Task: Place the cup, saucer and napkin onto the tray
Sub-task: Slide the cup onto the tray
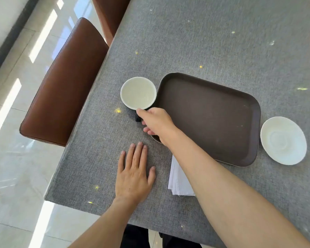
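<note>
A cup (pixel 138 92), black outside and white inside, stands on the grey table just left of the dark brown tray (pixel 209 119). My right hand (pixel 155 122) reaches across the tray's near left corner, its fingers closed on the cup's black handle, thumb at the rim. My left hand (pixel 134 172) lies flat on the table, fingers spread, holding nothing. A white saucer (pixel 283 140) sits on the table right of the tray. A folded white napkin (pixel 177 178) lies in front of the tray, partly hidden under my right forearm. The tray holds nothing.
The grey cloth-covered table (pixel 213 42) stretches away behind the tray. A brown leather chair (pixel 64 83) stands at the table's left edge, with a second one (pixel 109 13) farther back. Glossy tiled floor (pixel 11 140) lies to the left.
</note>
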